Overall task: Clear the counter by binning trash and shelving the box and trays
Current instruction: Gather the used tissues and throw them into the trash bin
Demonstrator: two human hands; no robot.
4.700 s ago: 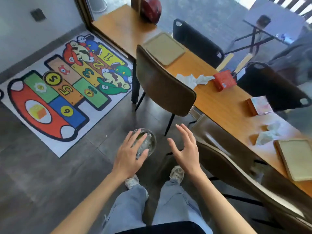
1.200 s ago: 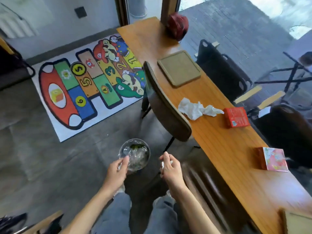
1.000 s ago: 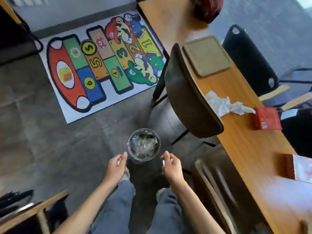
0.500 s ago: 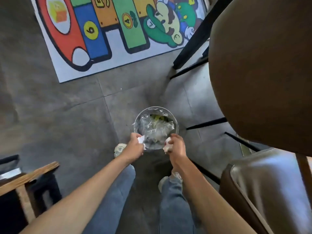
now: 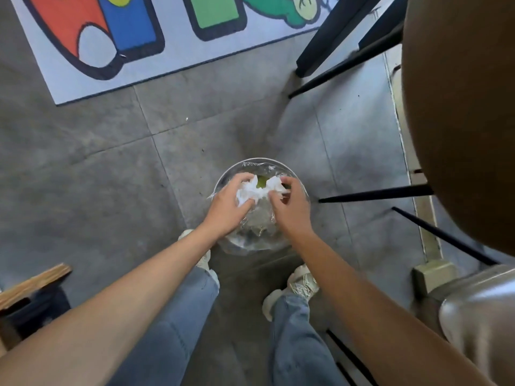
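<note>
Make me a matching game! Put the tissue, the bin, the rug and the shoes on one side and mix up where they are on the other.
Things:
1. white tissue
2. clear bin
3. colourful rug
4. pale shoes

Places:
A. flat on the floor, top of view
B. pinched by the left hand and right hand
C. either side of the bin's near edge
D. under both hands

Pairs: 1-B, 2-D, 3-A, 4-C

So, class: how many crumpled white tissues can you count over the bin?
2: one tissue in the left hand, one tissue in the right hand, both above the bin; more may be hidden.
</note>
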